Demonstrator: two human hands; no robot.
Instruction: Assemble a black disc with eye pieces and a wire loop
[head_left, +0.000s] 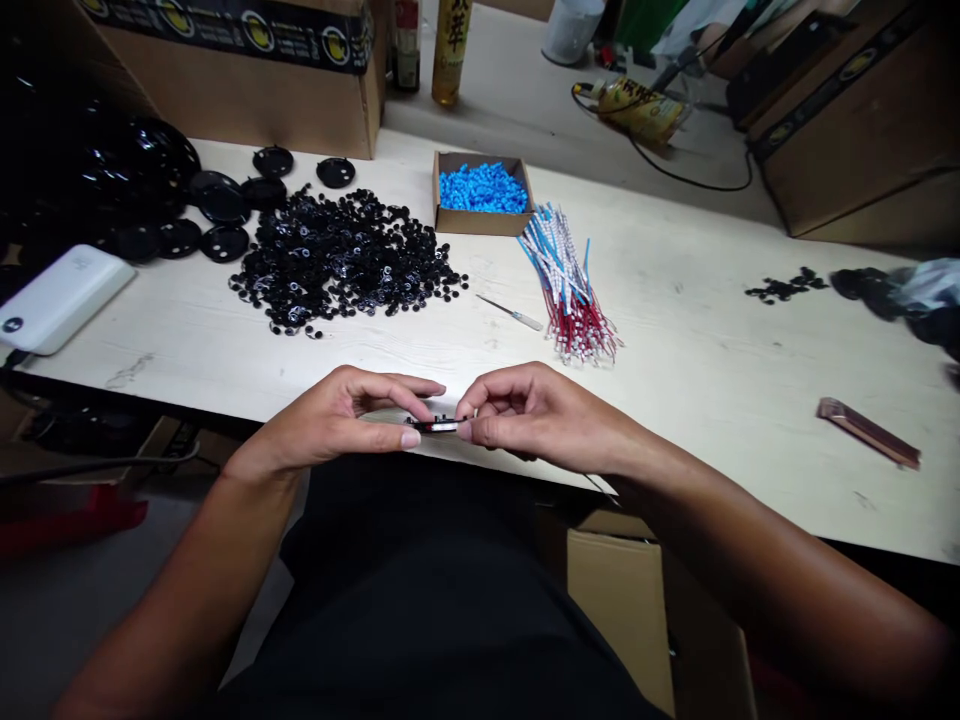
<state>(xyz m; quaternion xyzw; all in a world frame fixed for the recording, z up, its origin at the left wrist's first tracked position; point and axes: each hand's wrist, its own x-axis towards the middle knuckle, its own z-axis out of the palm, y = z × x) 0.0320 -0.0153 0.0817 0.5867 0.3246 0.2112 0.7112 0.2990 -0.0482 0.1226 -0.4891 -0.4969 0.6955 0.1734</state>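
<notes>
Between both hands, over the table's front edge, is a small flat round black part (437, 425), seen nearly edge-on, with short studs on top. It resembles the black discs at the back left. My left hand (337, 415) pinches its left side between thumb and fingers. On the other side, my right hand (525, 412) grips the rim with thumb and curled fingertips. Past the hands lies a heap of tiny black parts (345, 260). A thin pointed tool with a pale handle (517, 316) rests beside a bundle of blue, white and red wires (566, 290).
A small carton (480, 222) holds blue pieces. Larger black discs (221, 200) and a white power bank (66, 298) are at left. At right are small black parts (784, 287) and a brownish bar (868, 432). Cardboard boxes (247, 95) and bottles (451, 55) stand behind.
</notes>
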